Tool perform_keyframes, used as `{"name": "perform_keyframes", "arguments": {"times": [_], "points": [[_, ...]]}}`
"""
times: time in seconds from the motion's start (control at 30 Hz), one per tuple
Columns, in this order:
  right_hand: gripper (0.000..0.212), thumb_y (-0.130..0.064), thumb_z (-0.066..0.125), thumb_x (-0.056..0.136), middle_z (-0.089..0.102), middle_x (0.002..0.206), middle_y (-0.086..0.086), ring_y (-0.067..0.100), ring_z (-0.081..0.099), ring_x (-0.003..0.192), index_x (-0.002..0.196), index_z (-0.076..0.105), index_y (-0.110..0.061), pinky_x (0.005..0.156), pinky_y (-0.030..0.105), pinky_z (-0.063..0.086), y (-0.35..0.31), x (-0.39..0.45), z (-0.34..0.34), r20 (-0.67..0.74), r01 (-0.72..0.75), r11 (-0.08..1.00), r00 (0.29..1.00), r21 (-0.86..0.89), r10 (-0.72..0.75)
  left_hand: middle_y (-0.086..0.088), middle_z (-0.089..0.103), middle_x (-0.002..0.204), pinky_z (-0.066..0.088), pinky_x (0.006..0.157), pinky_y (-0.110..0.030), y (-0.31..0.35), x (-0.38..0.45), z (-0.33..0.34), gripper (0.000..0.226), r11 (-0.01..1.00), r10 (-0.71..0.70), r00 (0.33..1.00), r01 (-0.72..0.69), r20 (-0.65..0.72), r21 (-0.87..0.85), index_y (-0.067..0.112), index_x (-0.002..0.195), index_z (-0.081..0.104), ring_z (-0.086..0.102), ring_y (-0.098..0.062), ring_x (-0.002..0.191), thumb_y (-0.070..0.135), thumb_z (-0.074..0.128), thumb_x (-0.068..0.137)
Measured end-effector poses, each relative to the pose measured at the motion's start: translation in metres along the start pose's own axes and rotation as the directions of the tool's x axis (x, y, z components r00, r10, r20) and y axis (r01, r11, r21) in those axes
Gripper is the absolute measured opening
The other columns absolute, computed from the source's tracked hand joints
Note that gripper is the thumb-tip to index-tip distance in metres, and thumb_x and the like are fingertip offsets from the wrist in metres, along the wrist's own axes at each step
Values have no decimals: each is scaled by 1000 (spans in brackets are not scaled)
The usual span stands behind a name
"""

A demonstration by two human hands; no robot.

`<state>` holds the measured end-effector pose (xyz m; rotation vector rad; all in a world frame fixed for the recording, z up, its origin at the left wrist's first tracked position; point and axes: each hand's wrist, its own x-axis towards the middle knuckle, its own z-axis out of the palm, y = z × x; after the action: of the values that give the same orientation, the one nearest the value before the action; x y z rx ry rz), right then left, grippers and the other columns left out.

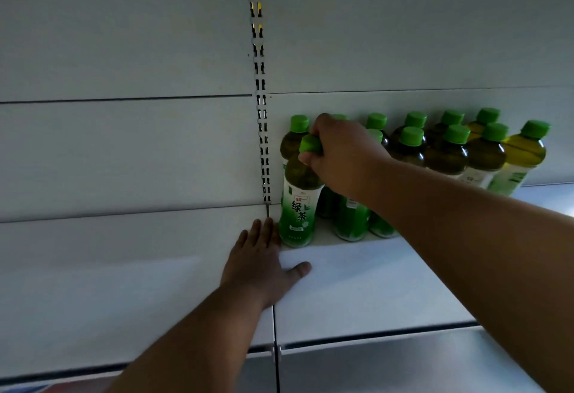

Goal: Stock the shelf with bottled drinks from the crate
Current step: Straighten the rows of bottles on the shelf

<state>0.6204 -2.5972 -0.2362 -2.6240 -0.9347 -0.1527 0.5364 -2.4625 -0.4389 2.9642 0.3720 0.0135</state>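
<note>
A green tea bottle [298, 203] with a green cap and a green-and-white label stands at the left end of the white shelf [357, 287]. My right hand [341, 156] grips it around the neck and cap from the right. My left hand [264, 265] lies flat on the shelf, fingers spread, its fingertips touching the bottle's base. Behind and to the right, several more green-capped tea bottles [447, 150] stand in two rows along the back panel. The crate is out of view.
A slotted metal upright [262, 131] runs down the back panel just left of the bottles. The shelf section [108, 284] to its left is bare. A lower shelf [388, 367] shows along the bottom edge.
</note>
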Motion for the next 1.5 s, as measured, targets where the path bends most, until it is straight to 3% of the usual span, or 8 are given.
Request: {"name": "perform_keyframes", "arguments": {"times": [0.13, 0.4, 0.6, 0.83, 0.93, 1.17, 1.3, 1.5], "points": [[35, -33, 60, 97, 49, 82, -3, 8, 46, 69, 122, 49, -11, 51, 22, 31, 1, 6, 0, -12, 3, 1000, 1000, -2, -4, 0, -12, 166, -3, 124, -39, -2, 1, 2, 108, 1000, -8, 1000, 8, -4, -7, 20, 158, -9, -14, -17, 152, 88, 21, 80], [28, -30, 58, 98, 44, 77, -7, 5, 42, 66, 120, 50, -14, 55, 25, 31, -11, 16, 8, -3, 38, 999, 999, -21, -38, 1, -12, 166, -3, 124, -40, -3, 4, 5, 108, 1000, -5, 1000, 5, 8, -1, 23, 158, -9, -14, -18, 152, 89, 19, 78], [52, -40, 58, 97, 62, 119, 9, 24, 59, 105, 139, 43, -13, 76, 29, 39, -3, 1, 9, -48, 26, 1000, 999, 5, -26, 0, -13, 166, -3, 124, -41, -2, 4, 4, 107, 1000, -2, 1000, 2, 23, 8, 22, 158, -8, -15, -19, 152, 89, 18, 78], [38, -38, 61, 95, 62, 116, 6, 24, 60, 102, 124, 52, -15, 86, 41, 52, 16, -26, -8, -96, -10, 1000, 995, 3, 10, -1, -17, 165, -3, 124, -41, -2, 4, -3, 108, 1000, -3, 996, 2, 94, 12, 23, 157, -12, -18, -20, 151, 90, 19, 78], [39, -36, 62, 95, 60, 119, 7, 25, 60, 105, 126, 53, -15, 83, 35, 49, 24, -37, -19, -98, -1, 1000, 995, -27, -2, -2, -16, 166, 0, 124, -40, 0, 0, -16, 113, 1000, 2, 990, 3, 138, -31, 23, 158, -11, -14, -20, 152, 91, 24, 75], [42, -33, 63, 94, 58, 125, 10, 29, 59, 112, 131, 55, -16, 91, 39, 50, 37, -50, -45, -102, -27, 999, 995, -40, 23, -4, -1, 167, 14, 121, -41, 17, -2, -110, 113, 948, -4, 982, -57, -191, -313, 17, 159, -1, 0, -19, 153, 81, 45, 78], [40, -30, 62, 95, 53, 126, 10, 30, 58, 113, 132, 53, -16, 88, 34, 47, 42, -43, -52, -97, -36, 999, 995, -12, 34, -1, -13, 165, 8, 120, -40, 47, 12, -180, 113, 965, 176, 960, -212, -219, -154, 17, 157, -12, -7, -17, 152, 79, 45, 81], [47, -27, 56, 99, 50, 138, 13, 34, 54, 124, 144, 45, -16, 100, 41, 47, 56, -19, -44, 25, -114, 993, 993, -42, 115, -5, -22, 163, -2, 122, -39, 68, 44, -197, 116, 969, 237, 971, -237, 11, 74, 15, 156, -16, -16, -18, 151, 87, 29, 76]]}}
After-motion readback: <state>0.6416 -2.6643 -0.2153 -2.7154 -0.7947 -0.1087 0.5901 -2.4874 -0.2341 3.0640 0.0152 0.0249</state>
